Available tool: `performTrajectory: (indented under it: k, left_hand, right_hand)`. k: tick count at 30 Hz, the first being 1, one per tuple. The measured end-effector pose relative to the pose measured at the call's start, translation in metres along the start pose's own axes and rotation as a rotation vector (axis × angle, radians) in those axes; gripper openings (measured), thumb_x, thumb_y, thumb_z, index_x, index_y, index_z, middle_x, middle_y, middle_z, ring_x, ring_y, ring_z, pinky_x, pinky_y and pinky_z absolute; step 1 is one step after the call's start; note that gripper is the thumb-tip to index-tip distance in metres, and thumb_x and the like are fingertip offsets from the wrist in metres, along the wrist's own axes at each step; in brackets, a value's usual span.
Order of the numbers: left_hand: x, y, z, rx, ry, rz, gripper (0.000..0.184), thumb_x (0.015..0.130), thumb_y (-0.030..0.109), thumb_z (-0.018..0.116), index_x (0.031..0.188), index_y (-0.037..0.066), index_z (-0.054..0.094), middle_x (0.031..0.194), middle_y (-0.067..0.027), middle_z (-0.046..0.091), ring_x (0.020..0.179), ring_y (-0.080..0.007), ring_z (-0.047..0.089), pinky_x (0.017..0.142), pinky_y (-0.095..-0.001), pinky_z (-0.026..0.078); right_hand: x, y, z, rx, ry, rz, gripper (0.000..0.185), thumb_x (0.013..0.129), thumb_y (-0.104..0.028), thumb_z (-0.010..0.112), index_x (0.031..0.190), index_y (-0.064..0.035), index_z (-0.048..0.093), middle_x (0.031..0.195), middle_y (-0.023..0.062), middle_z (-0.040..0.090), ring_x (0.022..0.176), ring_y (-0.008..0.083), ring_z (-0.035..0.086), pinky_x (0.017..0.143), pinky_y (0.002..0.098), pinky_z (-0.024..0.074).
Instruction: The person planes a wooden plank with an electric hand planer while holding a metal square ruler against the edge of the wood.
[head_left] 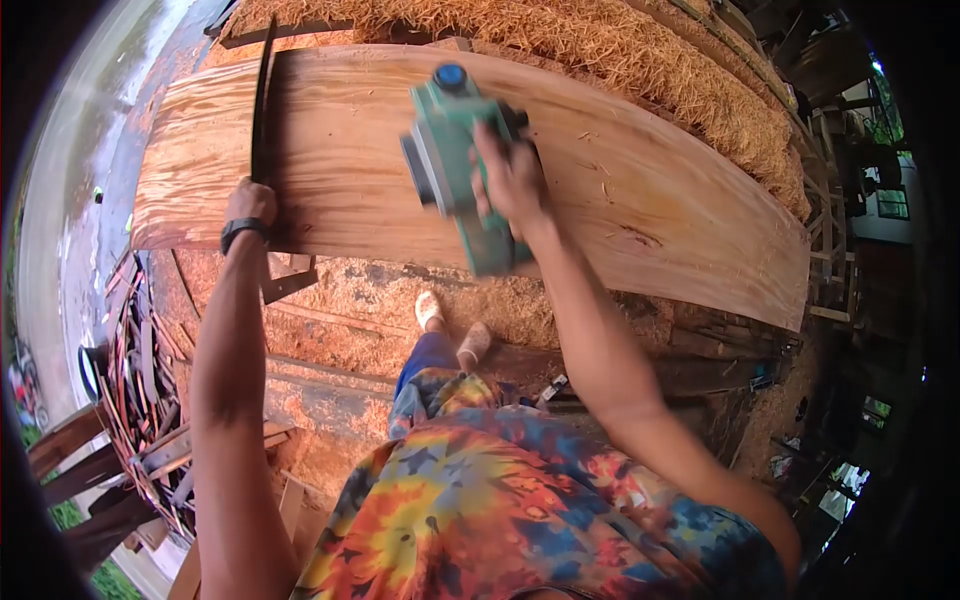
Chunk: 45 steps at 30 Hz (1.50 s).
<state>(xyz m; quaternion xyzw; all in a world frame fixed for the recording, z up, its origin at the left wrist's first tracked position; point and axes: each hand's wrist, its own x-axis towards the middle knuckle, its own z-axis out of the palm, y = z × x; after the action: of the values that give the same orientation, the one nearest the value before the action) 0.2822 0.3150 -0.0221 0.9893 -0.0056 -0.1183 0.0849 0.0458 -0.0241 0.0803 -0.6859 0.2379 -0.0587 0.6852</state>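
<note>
Wide board (640,200) lies crosswise in front of you, its grain showing, a few loose curls on its face. Your right hand (510,180) is wrapped around a green power planer (455,135), fingers curled over its body; hand and tool are blurred. The planer is over the middle of the board, one end reaching past the near edge. Cannot tell whether it touches the wood. Your left hand (252,204), wristband (243,233) just below it, is closed on the near end of a long dark strip (264,100), which runs across the board toward the far edge, near the left end. Shavings (640,70) heaped beyond the board. Your pale shoes (428,312) on the near side. Scrap sticks (140,385) piled off the board's near left corner.
</note>
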Motion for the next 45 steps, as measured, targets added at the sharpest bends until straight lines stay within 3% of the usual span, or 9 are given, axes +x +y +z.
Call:
performTrajectory:
  k: [5, 8, 17, 18, 25, 27, 32, 38, 45]
  left_hand:
    - [0.005, -0.014, -0.013, -0.005, 0.069, 0.024, 0.04, 0.09, 0.023, 0.045, 0.109, -0.005, 0.066, 0.112, -0.0347, 0.064, 0.111, -0.0488, 0.06, 0.097, -0.0514, 0.048]
    - [0.003, -0.016, -0.012, -0.047, 0.113, 0.025, 0.038, 0.09, 0.025, 0.049, 0.104, -0.005, 0.067, 0.106, -0.0349, 0.065, 0.106, -0.0495, 0.062, 0.093, -0.0529, 0.049]
    - [-0.008, -0.004, -0.021, -0.047, 0.086, -0.012, 0.038, 0.091, 0.028, 0.05, 0.11, 0.0, 0.066, 0.11, -0.0304, 0.066, 0.108, -0.0478, 0.061, 0.094, -0.0529, 0.048]
    - [-0.019, 0.007, -0.034, -0.02, 0.065, -0.007, 0.04, 0.089, 0.022, 0.043, 0.111, -0.001, 0.066, 0.113, -0.031, 0.065, 0.111, -0.0471, 0.061, 0.097, -0.051, 0.048]
    - [-0.015, 0.011, -0.031, -0.029, 0.045, -0.081, 0.043, 0.091, 0.022, 0.04, 0.117, -0.001, 0.066, 0.12, -0.0305, 0.063, 0.117, -0.0452, 0.059, 0.1, -0.0501, 0.047]
    - [-0.014, 0.008, -0.029, -0.035, 0.052, -0.074, 0.043, 0.092, 0.023, 0.042, 0.115, -0.001, 0.068, 0.12, -0.0307, 0.063, 0.116, -0.0449, 0.06, 0.1, -0.0498, 0.047]
    - [-0.011, 0.007, -0.029, -0.054, 0.059, -0.077, 0.042, 0.092, 0.025, 0.045, 0.113, -0.003, 0.069, 0.118, -0.0306, 0.064, 0.116, -0.0445, 0.06, 0.1, -0.0496, 0.047]
    - [-0.007, 0.003, -0.024, -0.057, 0.058, -0.064, 0.041, 0.091, 0.024, 0.044, 0.112, -0.002, 0.068, 0.115, -0.0308, 0.065, 0.114, -0.0448, 0.061, 0.099, -0.0499, 0.048]
    - [-0.016, 0.006, -0.027, -0.056, 0.101, -0.023, 0.041, 0.088, 0.02, 0.042, 0.111, -0.001, 0.067, 0.114, -0.0305, 0.065, 0.113, -0.045, 0.061, 0.098, -0.0505, 0.048]
  right_hand:
    - [-0.13, 0.031, -0.018, 0.047, -0.039, 0.059, 0.046, 0.105, -0.046, 0.048, 0.097, -0.0006, 0.055, 0.055, 0.0014, 0.049, 0.041, 0.0094, 0.046, 0.041, 0.0255, 0.0371]
    - [-0.143, 0.033, -0.017, 0.111, -0.014, 0.064, 0.033, 0.105, -0.038, 0.051, 0.099, -0.0064, 0.056, 0.055, -0.0024, 0.046, 0.042, 0.0072, 0.047, 0.039, 0.0245, 0.0362]
    - [0.043, -0.01, 0.023, 0.012, 0.046, -0.005, 0.053, 0.098, -0.054, 0.055, 0.076, -0.0066, 0.054, 0.051, 0.0026, 0.051, 0.038, 0.0123, 0.05, 0.036, 0.0301, 0.0399]
    - [0.071, -0.02, 0.029, -0.025, 0.046, 0.001, 0.055, 0.096, -0.058, 0.056, 0.08, -0.0052, 0.056, 0.054, 0.0022, 0.051, 0.04, 0.0118, 0.048, 0.038, 0.0289, 0.0405]
    - [0.157, -0.044, 0.047, 0.046, 0.027, 0.016, 0.064, 0.093, -0.064, 0.057, 0.084, -0.0012, 0.058, 0.058, 0.0059, 0.054, 0.042, 0.0143, 0.051, 0.04, 0.0302, 0.0434]
    - [0.149, -0.042, 0.047, 0.106, 0.037, 0.002, 0.064, 0.094, -0.059, 0.059, 0.08, 0.0032, 0.061, 0.056, 0.0086, 0.056, 0.041, 0.0161, 0.053, 0.038, 0.0316, 0.0429]
    - [0.057, -0.014, 0.021, 0.106, 0.001, -0.016, 0.057, 0.097, -0.057, 0.057, 0.079, -0.0025, 0.057, 0.053, 0.0054, 0.051, 0.038, 0.0145, 0.048, 0.037, 0.0301, 0.0383]
    - [-0.094, 0.024, -0.017, 0.057, 0.03, 0.103, 0.053, 0.1, -0.055, 0.052, 0.089, -0.0027, 0.057, 0.055, 0.0027, 0.05, 0.04, 0.0108, 0.046, 0.038, 0.0267, 0.038]
    - [-0.031, -0.002, -0.002, -0.014, 0.046, 0.078, 0.055, 0.101, -0.056, 0.048, 0.09, -0.0024, 0.056, 0.055, 0.0021, 0.049, 0.04, 0.0104, 0.045, 0.039, 0.0266, 0.038]
